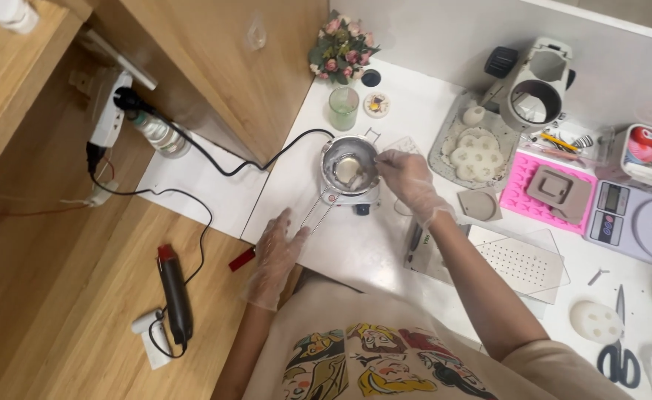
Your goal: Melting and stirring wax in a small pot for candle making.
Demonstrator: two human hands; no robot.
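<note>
Here, largest first.
Room: a wooden floor (37, 311) lay to the left, a grey wall behind.
Table (355, 252): white, smooth and crowded; a scale (640, 222), a pink mould (555, 194) and scissors (620, 355) stood well apart from the pot.
Pot (349, 166): small, metal, on a white heater near the table's middle; probably light, stiff, hot and liable to spill, so best taken by its wire handle (317, 215).
Left hand (275, 255): gloved, grip open, fingers resting at the handle.
Right hand (409, 178): gloved, grip pinched at the pot's rim; on what, I could not tell.
</note>
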